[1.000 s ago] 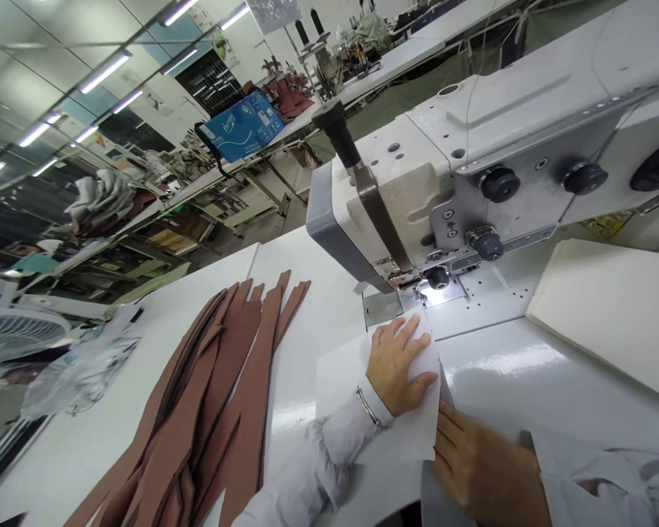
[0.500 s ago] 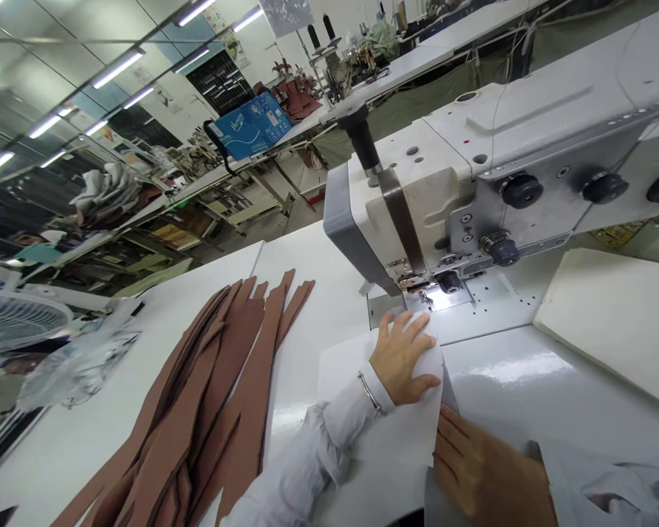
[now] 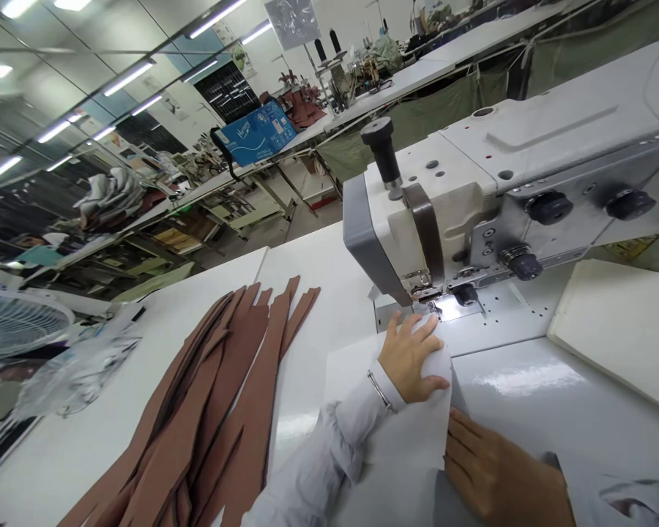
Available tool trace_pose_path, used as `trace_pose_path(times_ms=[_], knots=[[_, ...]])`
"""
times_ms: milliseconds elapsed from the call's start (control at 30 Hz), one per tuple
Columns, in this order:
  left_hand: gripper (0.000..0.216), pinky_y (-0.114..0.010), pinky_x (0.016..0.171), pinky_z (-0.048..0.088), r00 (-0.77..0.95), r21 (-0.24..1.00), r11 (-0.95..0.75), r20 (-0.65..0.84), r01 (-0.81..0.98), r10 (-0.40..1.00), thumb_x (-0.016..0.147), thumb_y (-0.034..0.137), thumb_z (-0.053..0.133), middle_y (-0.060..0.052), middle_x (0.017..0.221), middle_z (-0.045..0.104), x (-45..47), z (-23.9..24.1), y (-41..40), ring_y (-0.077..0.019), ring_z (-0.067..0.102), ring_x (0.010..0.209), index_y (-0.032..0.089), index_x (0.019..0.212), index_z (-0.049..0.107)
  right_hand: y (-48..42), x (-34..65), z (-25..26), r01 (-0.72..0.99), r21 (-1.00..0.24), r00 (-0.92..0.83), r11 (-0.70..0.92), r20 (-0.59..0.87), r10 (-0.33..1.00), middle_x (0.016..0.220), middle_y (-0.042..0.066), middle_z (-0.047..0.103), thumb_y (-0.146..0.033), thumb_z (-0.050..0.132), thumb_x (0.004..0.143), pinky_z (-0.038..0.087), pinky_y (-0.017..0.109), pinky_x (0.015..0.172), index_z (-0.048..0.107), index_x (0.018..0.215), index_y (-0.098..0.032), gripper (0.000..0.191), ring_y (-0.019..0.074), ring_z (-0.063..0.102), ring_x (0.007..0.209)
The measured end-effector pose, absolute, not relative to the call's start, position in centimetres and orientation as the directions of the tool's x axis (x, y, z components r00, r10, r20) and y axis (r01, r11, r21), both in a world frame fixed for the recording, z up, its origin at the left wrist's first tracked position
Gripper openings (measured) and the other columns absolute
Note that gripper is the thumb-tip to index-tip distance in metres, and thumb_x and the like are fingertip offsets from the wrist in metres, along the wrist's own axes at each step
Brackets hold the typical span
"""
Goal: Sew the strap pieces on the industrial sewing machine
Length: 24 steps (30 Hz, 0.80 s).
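While the left hand [image 3: 411, 360] lies on a white sheet [image 3: 411, 437], the right hand [image 3: 505, 468] meets its edge

As the left hand's fingers are spread wide, the white sheet under them lies on the white table [image 3: 527, 410], its far end near the lit spot below the sewing machine [image 3: 461, 179]. The right hand's fingers lie close together at the right edge, beside a grey piece [image 3: 449, 501]; whether they pinch anything, I cannot tell. Brown strips [image 3: 247, 410] are piled to the left.
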<state>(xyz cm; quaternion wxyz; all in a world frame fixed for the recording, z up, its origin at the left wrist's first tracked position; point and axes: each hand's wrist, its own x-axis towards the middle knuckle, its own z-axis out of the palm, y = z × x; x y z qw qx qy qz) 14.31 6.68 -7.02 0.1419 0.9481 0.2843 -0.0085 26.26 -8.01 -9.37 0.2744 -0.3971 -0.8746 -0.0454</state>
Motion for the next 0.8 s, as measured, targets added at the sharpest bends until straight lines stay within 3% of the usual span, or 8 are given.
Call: trace_pose_path(times_ms=[167, 367, 500, 667, 733, 800], knots=[[0.058, -0.063, 0.105, 0.007, 0.847, 0.266, -0.806, -0.102, 0.529, 0.522, 0.062, 0.055, 0.071, -0.009, 0.139, 0.041, 14.3, -6.9, 7.2, -0.0361, 0.028, 0.13, 0.022, 0.107, 0.055, -7.5, 26.3, -9.3, 0.725, -0.142, -0.516, 0.674, 0.537, 0.668, 0.097, 0.013, 0.066, -0.004, 0.044, 0.077, 0.044, 0.037, 0.094, 0.063, 0.095, -0.009, 0.027, 0.0225, 0.058, 0.098], [0.055, -0.056, 0.107, 0.015, 0.87, 0.231, -0.839, -0.115, 0.492, 0.479, 0.072, 0.053, 0.062, -0.01, 0.142, 0.036, 14.0, -6.9, 7.6, -0.0312, 0.024, 0.134, 0.02, 0.115, 0.052, -7.3, 26.4, -9.7, 0.728, -0.136, -0.514, 0.672, 0.541, 0.666, 0.097, 0.011, 0.066, -0.003, 0.044, 0.075, 0.045, 0.037, 0.094, 0.063, 0.094, -0.008, 0.028, 0.0233, 0.058, 0.099], [0.053, -0.056, 0.106, 0.015, 0.871, 0.18, -0.852, -0.097, 0.491, 0.481, 0.073, 0.054, 0.061, -0.012, 0.14, 0.037, 14.1, -6.2, 7.3, -0.0329, 0.027, 0.131, 0.02, 0.114, 0.053, -7.3, 26.4, -9.8, 0.731, -0.117, -0.517, 0.672, 0.549, 0.657, 0.095, 0.012, 0.066, -0.003, 0.042, 0.075, 0.044, 0.037, 0.094, 0.064, 0.094, -0.008, 0.029, 0.0234, 0.058, 0.099], [0.059, -0.047, 0.084, 0.041, 0.773, 0.066, -0.785, -0.245, 0.616, 0.586, 0.076, 0.06, 0.05, -0.014, 0.104, 0.056, 16.0, -5.0, 5.1, -0.0311, 0.054, 0.097, 0.013, 0.11, 0.053, -7.5, 26.2, -9.3, 0.753, -0.021, -0.569, 0.657, 0.481, 0.668, 0.088, 0.015, 0.066, -0.003, 0.046, 0.074, 0.048, 0.041, 0.09, 0.065, 0.087, -0.005, 0.023, 0.0263, 0.061, 0.09], [0.06, -0.042, 0.073, 0.046, 0.72, 0.032, -0.757, -0.337, 0.653, 0.606, 0.077, 0.054, 0.049, -0.015, 0.099, 0.057, 16.8, -4.8, 4.1, -0.0284, 0.057, 0.085, 0.008, 0.116, 0.047, -7.8, 26.2, -9.3, 0.757, 0.009, -0.587, 0.653, 0.448, 0.674, 0.084, 0.016, 0.066, -0.003, 0.047, 0.074, 0.049, 0.042, 0.087, 0.065, 0.084, -0.004, 0.021, 0.0267, 0.062, 0.086], [0.067, -0.039, 0.066, 0.048, 0.671, -0.001, -0.738, -0.416, 0.675, 0.614, 0.073, 0.04, 0.055, -0.015, 0.105, 0.056, 17.2, -4.5, 3.6, -0.0265, 0.059, 0.081, 0.005, 0.127, 0.035, -8.2, 26.1, -9.4, 0.757, 0.007, -0.58, 0.654, 0.469, 0.666, 0.092, 0.018, 0.066, -0.003, 0.046, 0.074, 0.05, 0.04, 0.088, 0.064, 0.09, -0.002, 0.024, 0.0267, 0.061, 0.092]])
